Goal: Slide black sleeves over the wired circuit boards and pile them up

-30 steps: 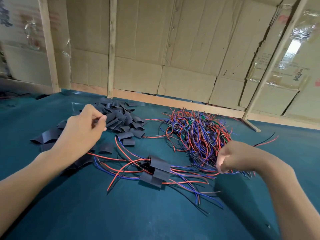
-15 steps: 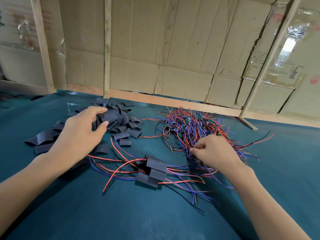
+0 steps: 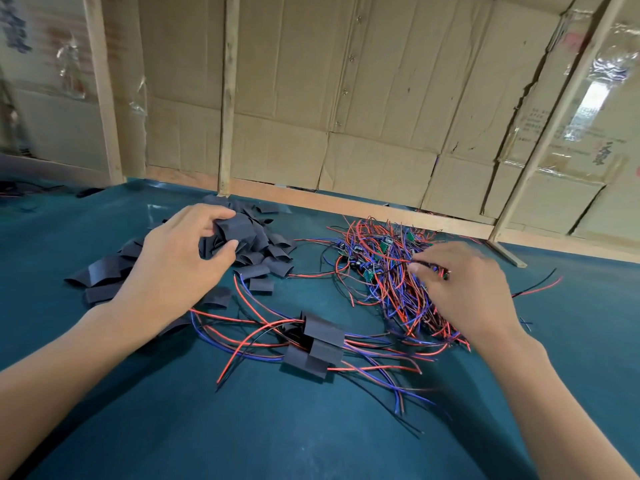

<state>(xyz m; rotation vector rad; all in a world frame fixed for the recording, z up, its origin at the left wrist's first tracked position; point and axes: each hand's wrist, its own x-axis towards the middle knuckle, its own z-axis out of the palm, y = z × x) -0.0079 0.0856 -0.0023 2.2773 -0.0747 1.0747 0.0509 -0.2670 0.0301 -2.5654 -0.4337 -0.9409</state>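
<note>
a single black sleeve point(image 3: 239, 227) is pinched between the thumb and curled fingers of the left hand point(image 3: 180, 261), lifted just off the top of the heap of loose sleeves point(image 3: 263, 254) that lies at about 11 o'clock on the table point(image 3: 311, 441). the right hand point(image 3: 464, 289) is laid on the tangle of wired circuit boards point(image 3: 377, 258) at about 1 o'clock, its fingers curled down among the red and blue wires; whether a board or a wire is actually gripped cannot be told, since the fingertips are partly hidden. the finished pile point(image 3: 313, 344), a few sleeved boards with wires trailing to both sides, is seen at 12 o'clock, nearer the body and between the two forearms.

the coming move is judged to turn on this: the sleeve is held to the left, at 9 o'clock of the tangle, and the boards lie under the right hand, so a board would have to be drawn toward 9 o'clock. the sleeve looks crumpled in the grip, and which way its open end faces cannot be made out. the boards' long axes are mixed in the heap. the right hand is the nearer to the boards, the left to the sleeves.
</note>
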